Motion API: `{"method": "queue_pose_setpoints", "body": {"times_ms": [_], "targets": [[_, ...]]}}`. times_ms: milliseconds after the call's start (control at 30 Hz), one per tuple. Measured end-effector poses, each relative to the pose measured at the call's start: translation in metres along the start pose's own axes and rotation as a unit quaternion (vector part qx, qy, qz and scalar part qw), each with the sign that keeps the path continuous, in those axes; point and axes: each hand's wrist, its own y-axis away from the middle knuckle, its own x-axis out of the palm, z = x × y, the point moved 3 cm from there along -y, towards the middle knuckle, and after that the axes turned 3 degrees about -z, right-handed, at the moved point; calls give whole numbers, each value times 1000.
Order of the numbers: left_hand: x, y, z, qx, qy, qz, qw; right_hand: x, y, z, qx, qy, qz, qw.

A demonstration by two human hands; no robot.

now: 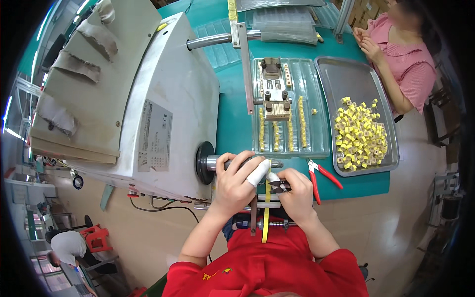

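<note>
Green tabletop (230,119): a white machine (183,99) rises at its left side; two trays lie on its right.
Tan floor (356,222): glossy; far left, a person in white (69,246) bends near a red stool (97,238).
Across the table: a co-worker in pink (403,59), hands brought together beside the metal tray (346,79).
Metal tray: heaped with small yellow-wrapped parts (363,136); the clear tray (319,133) next to it carries more in rows.
Red-handled cutters (330,176): on the tabletop, just right of the right hand (295,193).
Left hand: fingers bent over the steel shaft (211,163), one wrapped in white; whether they pinch anything, I cannot tell.
Right hand: fingers clenched round a dark hand tool (281,187), close by the left fingertips.
Yellow tape (265,222): hangs between both hands, below the fingertips, reaching down before the red shirt (292,247).
</note>
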Motion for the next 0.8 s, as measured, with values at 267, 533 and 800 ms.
{"method": "queue_pose_setpoints", "body": {"times_ms": [267,533,800], "targets": [[-10,6,-6,-101,20,-48,994,-7,1,5,37,5,60,998],[-12,17,-8,-131,22,-113,985,-10,3,3,67,3,70,995],[-3,13,-9,-114,-23,-33,993,-14,5,5,48,8,66,997]]}}
